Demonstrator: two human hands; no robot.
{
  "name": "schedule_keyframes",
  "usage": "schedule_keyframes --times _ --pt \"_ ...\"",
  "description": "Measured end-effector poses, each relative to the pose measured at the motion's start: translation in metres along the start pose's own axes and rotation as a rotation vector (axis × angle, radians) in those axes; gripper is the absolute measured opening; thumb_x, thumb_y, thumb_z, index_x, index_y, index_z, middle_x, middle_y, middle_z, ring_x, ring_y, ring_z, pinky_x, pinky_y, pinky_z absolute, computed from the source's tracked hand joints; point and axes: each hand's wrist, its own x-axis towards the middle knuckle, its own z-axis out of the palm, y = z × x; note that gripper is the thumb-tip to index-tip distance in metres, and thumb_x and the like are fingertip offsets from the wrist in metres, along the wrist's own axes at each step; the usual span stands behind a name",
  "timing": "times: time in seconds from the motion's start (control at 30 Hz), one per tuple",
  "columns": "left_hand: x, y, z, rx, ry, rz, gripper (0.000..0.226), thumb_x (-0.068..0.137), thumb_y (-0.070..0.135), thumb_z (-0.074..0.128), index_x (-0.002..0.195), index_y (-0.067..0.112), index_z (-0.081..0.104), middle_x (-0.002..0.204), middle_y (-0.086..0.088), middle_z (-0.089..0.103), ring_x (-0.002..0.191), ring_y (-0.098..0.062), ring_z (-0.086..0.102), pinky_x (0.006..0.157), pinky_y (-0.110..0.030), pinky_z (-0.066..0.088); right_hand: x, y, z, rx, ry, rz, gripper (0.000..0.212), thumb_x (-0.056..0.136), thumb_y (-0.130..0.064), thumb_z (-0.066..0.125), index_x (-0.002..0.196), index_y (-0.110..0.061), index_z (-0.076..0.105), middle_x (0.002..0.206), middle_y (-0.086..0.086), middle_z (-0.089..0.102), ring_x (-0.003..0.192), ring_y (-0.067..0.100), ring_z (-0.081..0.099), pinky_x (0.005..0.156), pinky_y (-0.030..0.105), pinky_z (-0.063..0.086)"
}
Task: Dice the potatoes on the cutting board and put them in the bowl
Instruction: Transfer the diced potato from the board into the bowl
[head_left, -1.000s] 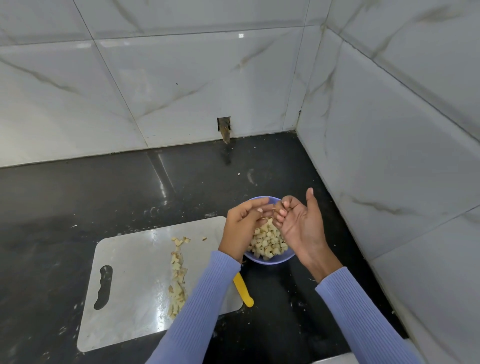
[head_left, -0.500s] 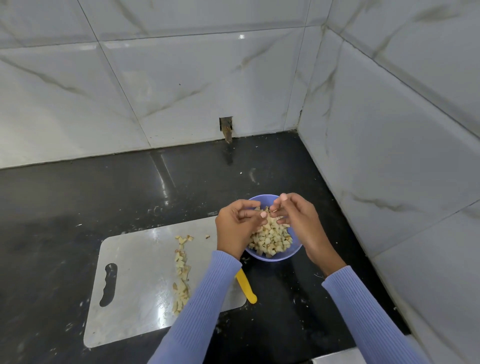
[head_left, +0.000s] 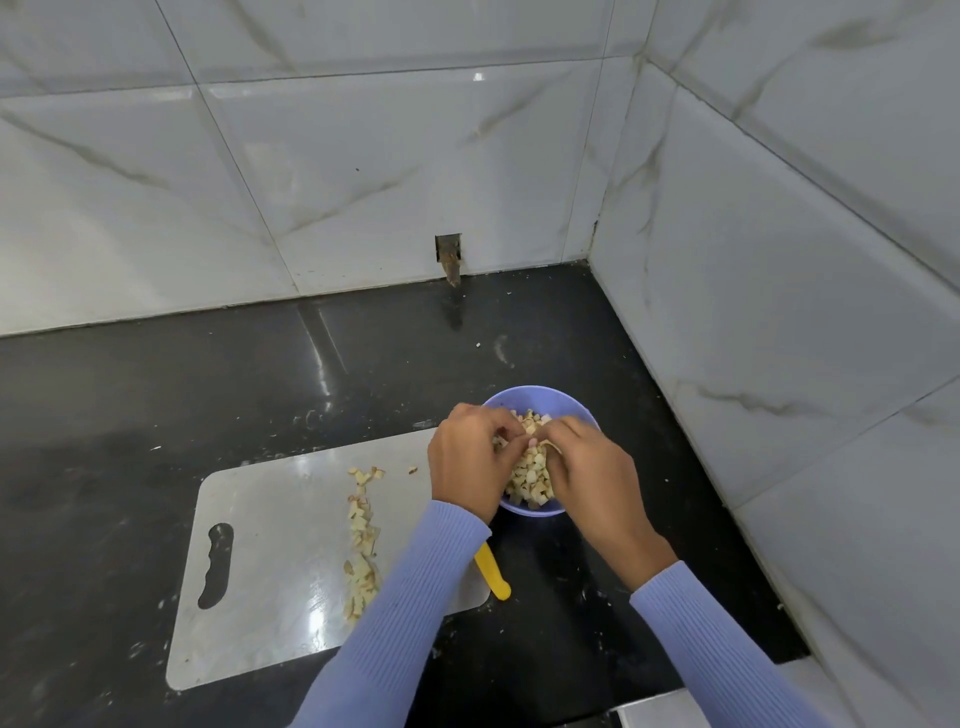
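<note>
Here, a view from the head looking down at a dark counter corner.

Counter (head_left: 156, 395): black and glossy, with white marbled tile walls behind and to the right.

Bowl (head_left: 540, 400): small and lilac, near the corner, just past the board's far right corner. It is well filled with diced potato.

Hands: both are over the bowl, backs up. The left hand (head_left: 467, 467) covers the bowl's left rim and the right hand (head_left: 592, 478) covers its right and near side.

Fingers: those of both hands curl inward and meet over the heap, tips together in a loose pinch. They seem to be rubbing off or dropping stuck bits; whether either hand has hold of a piece I cannot tell.

Dice in bowl (head_left: 530, 475): pale cubes showing in the gap between the two hands.

Board (head_left: 270, 561): pale, rectangular, with a handle slot at its left end, lying left of the bowl.

Dice on board (head_left: 363, 540): a narrow strip running from the far edge toward the near edge, its long axis pointing away from the viewer. One stray piece lies near the far edge.

Key relation: the strip lies left of and nearer than the fingers. The left hand is the closer one, its sleeve passing just beside the strip.

Knife (head_left: 493, 571): only a yellow handle shows, at the board's right edge; the left sleeve hides the blade.

Hidden: the bowl's near rim, the fingertips' undersides, and the board's near right corner.
</note>
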Motion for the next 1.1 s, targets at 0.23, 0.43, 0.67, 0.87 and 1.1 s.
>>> schedule_keyframes --times 0.23,0.43,0.67,0.87,1.1 --pt "-0.017 -0.042 -0.033 0.033 -0.037 0.162 0.001 0.081 0.02 0.071 0.081 0.021 0.072 0.091 0.005 0.064 0.089 -0.015 0.051 0.071 -0.027 0.043 -0.021 -0.029 0.008 0.228 0.049 -0.092 0.012 0.087 -0.006 0.065 0.095 -0.015 0.068 0.094 -0.005 0.067 0.085 0.004 0.059 0.073 0.006 0.041" --pt "-0.055 -0.098 -0.085 0.09 -0.079 -0.033 0.007 0.081 0.022 0.073 0.086 0.027 0.073 0.093 0.008 0.063 0.09 -0.013 0.052 0.075 -0.023 0.041 -0.032 -0.067 0.052 0.351 -0.26 -0.028 0.01 0.081 -0.018 0.074 0.09 -0.016 0.07 0.084 -0.004 0.067 0.068 0.008 0.061 0.067 0.031 0.054" --pt "-0.095 -0.141 -0.125 0.09 -0.255 -0.298 0.023 0.075 0.02 0.078 0.096 0.029 0.073 0.099 0.009 0.06 0.086 -0.007 0.051 0.078 -0.02 0.042 -0.047 -0.112 0.091 0.155 -0.694 0.129 0.054 0.072 -0.047 0.078 0.103 -0.018 0.046 0.09 0.005 0.064 0.08 0.018 0.06 0.052 0.021 0.038" --pt "-0.105 -0.152 -0.122 0.065 -0.447 -0.376 0.03 0.058 0.021 0.089 0.083 0.026 0.073 0.086 0.01 0.058 0.076 -0.009 0.053 0.071 -0.022 0.046 -0.035 -0.145 0.114 0.137 -0.579 0.199 0.064 0.066 -0.029 0.087 0.101 -0.017 0.035 0.091 0.002 0.053 0.084 0.019 0.056 0.064 0.024 0.038" --pt "-0.1 -0.159 -0.099 -0.04 -0.196 -0.369 0.011 0.068 0.025 0.083 0.073 0.024 0.074 0.074 0.009 0.062 0.064 -0.003 0.047 0.06 -0.019 0.038 -0.018 -0.121 0.117 0.443 -0.267 0.207 0.027 0.08 -0.004 0.074 0.1 -0.014 0.059 0.087 -0.001 0.065 0.08 0.01 0.064 0.076 0.027 0.055"
